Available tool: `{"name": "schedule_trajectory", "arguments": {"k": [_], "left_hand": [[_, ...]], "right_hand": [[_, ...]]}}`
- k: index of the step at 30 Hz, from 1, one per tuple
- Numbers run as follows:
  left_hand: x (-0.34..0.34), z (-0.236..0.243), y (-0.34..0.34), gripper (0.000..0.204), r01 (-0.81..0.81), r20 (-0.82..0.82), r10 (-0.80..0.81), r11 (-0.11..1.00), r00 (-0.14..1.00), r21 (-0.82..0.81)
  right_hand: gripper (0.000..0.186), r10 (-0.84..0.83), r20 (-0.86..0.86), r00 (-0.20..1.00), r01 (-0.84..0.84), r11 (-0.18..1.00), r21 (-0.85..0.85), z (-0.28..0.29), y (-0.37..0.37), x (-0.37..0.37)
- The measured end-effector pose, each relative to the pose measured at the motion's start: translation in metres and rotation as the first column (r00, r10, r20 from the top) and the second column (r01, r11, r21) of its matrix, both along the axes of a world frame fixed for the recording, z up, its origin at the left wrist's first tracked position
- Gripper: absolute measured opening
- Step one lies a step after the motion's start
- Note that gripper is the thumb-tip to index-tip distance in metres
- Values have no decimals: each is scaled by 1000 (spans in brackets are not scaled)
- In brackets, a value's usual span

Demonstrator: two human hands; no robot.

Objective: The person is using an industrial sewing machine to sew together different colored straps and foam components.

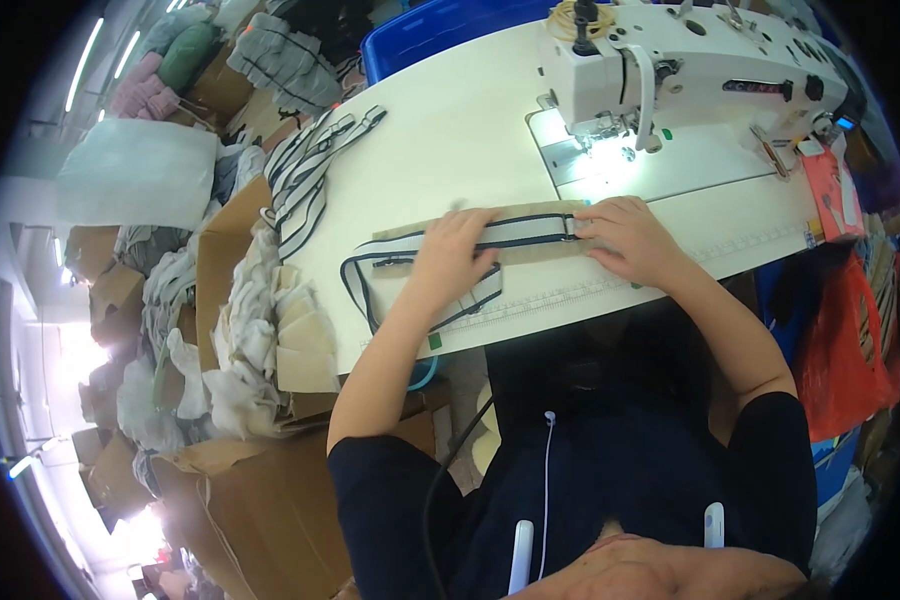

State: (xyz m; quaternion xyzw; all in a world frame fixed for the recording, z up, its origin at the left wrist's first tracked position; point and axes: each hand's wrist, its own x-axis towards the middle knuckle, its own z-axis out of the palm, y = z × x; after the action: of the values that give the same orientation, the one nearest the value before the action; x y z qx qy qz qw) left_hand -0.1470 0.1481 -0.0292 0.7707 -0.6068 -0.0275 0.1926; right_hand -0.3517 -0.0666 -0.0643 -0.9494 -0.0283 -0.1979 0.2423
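A grey strap with dark blue edges (525, 231) lies along a beige fabric strip (560, 208) on the white sewing table. My left hand (452, 250) rests on strap and fabric, thumb spread from its fingers. At the right end my right hand (632, 240) lies over the strap, fingertips above it and thumb below, beside a small dark fitting (569, 228). What is beneath both palms is hidden. Left of my left hand the strap's loose part (354, 285) loops toward the table's front edge. A small dark buckle piece (392, 261) shows there.
A white sewing machine (705, 75) with its lamp lit stands at the back right. More edged straps (305, 170) hang over the table's left side. Cardboard boxes (260, 510) and a fabric pile (245, 330) crowd the left. A red plastic bag (845, 345) hangs at right.
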Motion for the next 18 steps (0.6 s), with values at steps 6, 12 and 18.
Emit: {"name": "schedule_trajectory", "arguments": {"k": [6, 12, 18], "left_hand": [[26, -9, 76, 51, -191, 175, 208, 976, 962, -107], [2, 33, 111, 58, -219, -152, 208, 974, 966, -61], [21, 14, 152, 12, -275, 60, 268, 936, 962, 220]], "right_hand": [[27, 8, 38, 999, -8, 1000, 2, 0, 1, 1], [28, -30, 26, 999, 30, 1000, -3, -2, 1, -4], [26, 1, 40, 999, -1, 1000, -6, 5, 4, 1]]}}
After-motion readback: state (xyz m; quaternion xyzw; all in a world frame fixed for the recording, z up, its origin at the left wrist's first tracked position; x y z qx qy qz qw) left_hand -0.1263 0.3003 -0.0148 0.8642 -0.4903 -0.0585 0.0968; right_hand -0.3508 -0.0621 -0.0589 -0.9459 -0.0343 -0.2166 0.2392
